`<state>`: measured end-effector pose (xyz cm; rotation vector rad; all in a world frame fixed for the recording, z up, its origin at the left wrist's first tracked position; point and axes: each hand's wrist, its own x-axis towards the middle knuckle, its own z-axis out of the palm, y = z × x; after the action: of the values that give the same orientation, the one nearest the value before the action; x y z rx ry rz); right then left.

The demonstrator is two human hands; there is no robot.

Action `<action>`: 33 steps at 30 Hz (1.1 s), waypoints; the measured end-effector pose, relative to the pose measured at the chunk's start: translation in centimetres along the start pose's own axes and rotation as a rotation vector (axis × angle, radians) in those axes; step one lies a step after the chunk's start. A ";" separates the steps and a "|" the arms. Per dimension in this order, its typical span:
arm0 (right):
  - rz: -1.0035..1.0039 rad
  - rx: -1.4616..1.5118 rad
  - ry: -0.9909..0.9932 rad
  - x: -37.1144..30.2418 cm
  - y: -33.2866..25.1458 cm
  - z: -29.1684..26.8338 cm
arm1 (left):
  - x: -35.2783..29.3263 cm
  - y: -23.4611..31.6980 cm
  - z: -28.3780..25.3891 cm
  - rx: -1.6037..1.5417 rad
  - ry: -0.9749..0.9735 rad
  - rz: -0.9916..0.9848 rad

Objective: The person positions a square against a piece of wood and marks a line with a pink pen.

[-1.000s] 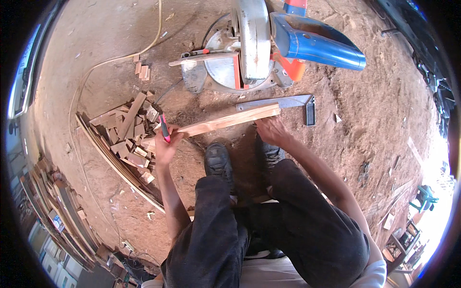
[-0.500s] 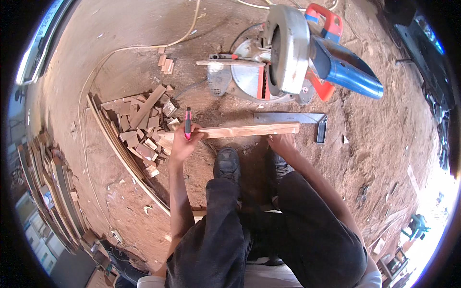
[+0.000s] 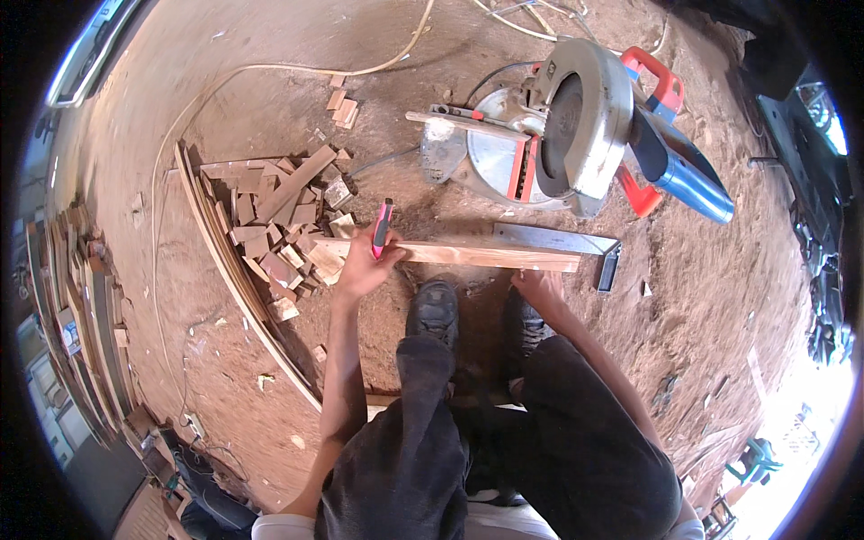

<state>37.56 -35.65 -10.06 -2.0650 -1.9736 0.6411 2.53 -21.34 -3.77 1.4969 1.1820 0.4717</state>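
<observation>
The left hand (image 3: 364, 268) clasped a pink tool (image 3: 382, 231) and a board (image 3: 486, 256); the right hand (image 3: 542, 292) met the board's three-o'clock end, grip unclear. The board was at twelve o'clock from the shoes (image 3: 433, 309).

The saw (image 3: 576, 135) is showing scuffed, dull grey metal on its guard (image 3: 603, 90) and bare silvery metal on its base (image 3: 495, 144), while its blue chute (image 3: 688, 175) is shining like smooth plastic. On the person's side of the saw, the plank (image 3: 486, 256) is showing pale, smooth, grained wood, and the square (image 3: 562, 238) is giving a muted metallic sheen. Left of the saw, the scraps (image 3: 288, 202) are showing bare, matt wood; the cord (image 3: 261, 67) is looking smooth and rubbery. Nearer the person than the saw, the pink tool (image 3: 382, 230) is looking like smooth plastic and the trousers (image 3: 409, 387) are showing matt black cloth. Around the saw, the floor (image 3: 684, 315) is looking rough and matt.
</observation>
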 end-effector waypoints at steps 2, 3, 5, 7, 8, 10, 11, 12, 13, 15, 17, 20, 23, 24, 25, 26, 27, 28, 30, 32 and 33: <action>0.055 0.040 0.022 -0.4 -0.3 -0.9 | -0.1 0.2 0.1 0.034 0.005 0.002; 0.108 0.069 0.025 -0.6 -0.4 -1.3 | -0.1 0.4 0.1 0.051 0.012 0.007; 0.150 0.113 0.042 -1.0 -0.3 -1.8 | -0.1 0.9 0.1 0.084 0.017 0.000; 0.126 0.152 0.071 -1.2 -0.1 -2.3 | -0.2 1.7 -0.2 0.122 0.018 -0.027; 0.076 0.118 0.084 -1.2 0.1 -2.2 | -0.3 1.2 -0.3 0.088 0.023 -0.033; -0.018 0.047 0.112 -1.3 0.8 -1.2 | -0.3 0.4 -0.3 0.018 0.029 -0.038; -0.040 0.046 0.120 -1.0 1.1 -0.5 | -0.4 0.1 -0.3 0.004 0.029 -0.044; -0.061 0.039 0.130 -0.6 1.6 -0.1 | -0.3 0.6 0.0 -0.015 0.027 -0.044; -0.081 0.031 0.142 -0.3 2.1 0.1 | -0.1 1.0 0.2 -0.033 0.025 -0.045; -0.119 0.009 0.160 0.2 2.5 0.6 | 0.1 1.2 0.5 0.041 0.009 -0.003; -0.114 -0.009 0.127 0.1 2.5 0.7 | 0.1 1.1 0.7 0.086 -0.001 0.011; -0.012 0.003 -0.024 -0.3 1.3 0.1 | -0.1 1.2 0.5 0.079 -0.009 -0.014; 0.159 0.156 -0.038 -1.1 -0.2 -1.2 | -0.2 0.4 0.9 0.035 -0.023 -0.025; 0.216 0.234 -0.002 -1.2 -0.8 -1.7 | -0.2 0.3 0.8 0.056 -0.028 -0.013; 0.274 0.312 0.032 -1.4 -1.2 -2.0 | -0.2 0.1 0.7 0.077 -0.032 0.000; 0.270 0.292 0.038 -1.5 -1.1 -1.8 | -0.2 -0.2 0.5 0.052 -0.031 0.009; 0.267 0.273 0.044 -1.7 -0.9 -1.3 | -0.2 -0.4 0.4 0.029 -0.031 0.018; 0.263 0.255 0.049 -1.8 -0.9 -1.1 | -0.3 -0.6 0.2 0.006 -0.029 0.026; 0.264 0.282 0.143 -1.8 -1.0 -1.4 | -0.2 -0.2 0.4 0.059 -0.030 0.015; 0.283 0.328 0.203 -1.9 -1.3 -1.6 | -0.2 0.0 0.5 0.131 -0.028 0.023; 0.300 0.358 0.218 -1.9 -1.6 -2.0 | -0.1 0.2 0.6 0.174 -0.024 0.039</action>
<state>37.05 -37.09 -7.29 -2.1109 -1.3329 0.7274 3.05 -21.74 -3.71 1.6726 1.2015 0.3834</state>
